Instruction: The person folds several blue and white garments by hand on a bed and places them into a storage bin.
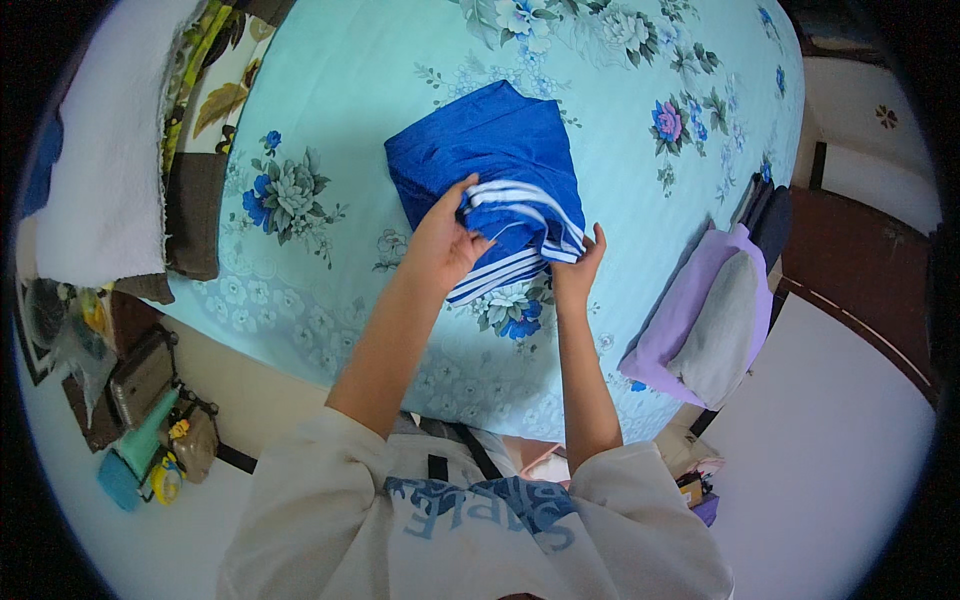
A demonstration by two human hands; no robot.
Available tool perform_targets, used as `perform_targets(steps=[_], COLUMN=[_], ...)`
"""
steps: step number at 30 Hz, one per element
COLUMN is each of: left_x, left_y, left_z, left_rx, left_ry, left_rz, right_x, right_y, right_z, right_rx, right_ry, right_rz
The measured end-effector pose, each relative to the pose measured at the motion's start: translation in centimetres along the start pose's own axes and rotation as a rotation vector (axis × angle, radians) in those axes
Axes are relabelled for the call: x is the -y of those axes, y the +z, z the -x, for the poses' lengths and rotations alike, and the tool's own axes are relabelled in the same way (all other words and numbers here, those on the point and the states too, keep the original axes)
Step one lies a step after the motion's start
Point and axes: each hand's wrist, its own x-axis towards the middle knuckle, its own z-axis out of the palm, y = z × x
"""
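Observation:
A blue garment (487, 139) with white-striped ribbed edging lies partly folded on the bed. Its body spreads away from me, and the striped edge (517, 193) is bunched up on the side nearer to me. My left hand (446, 244) holds the left end of that edge between thumb and fingers. At the other end, my right hand (577, 270) pinches the striped border, its fingers partly hidden by the cloth. Another striped band (499, 274) of the blue cloth lies flat beneath, between my forearms.
The bed bears a light-teal floral sheet (315, 322). On the left lie a white towel (112, 142) and a patterned brown cloth (196, 210). Folded purple cloth (679, 300) and grey cloth (716, 330) rest at the right edge. Bags (142, 382) stand on the floor at lower left.

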Motion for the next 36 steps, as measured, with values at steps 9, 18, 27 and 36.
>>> perform_targets(steps=[9, 18, 27, 36], left_x=[0.1, 1.1, 6.9, 6.1], left_y=[2.9, -2.1, 2.4, -9.1], left_z=[0.1, 0.2, 1.2, -1.4], left_rx=[0.07, 0.074, 0.148, 0.086], left_ry=[0.092, 0.013, -0.026, 0.303], left_rz=[-0.158, -0.119, -0.091, -0.874], right_x=[1.0, 0.6, -6.0, -3.0], right_y=[-0.3, -3.5, 1.4, -4.7], right_z=[-1.3, -3.0, -1.5, -3.0], right_rx=[0.005, -0.055, -0.508, -0.088], right_ry=[-0.093, -0.352, -0.201, -0.205], right_rz=[0.196, 0.356, -0.418, 0.208])
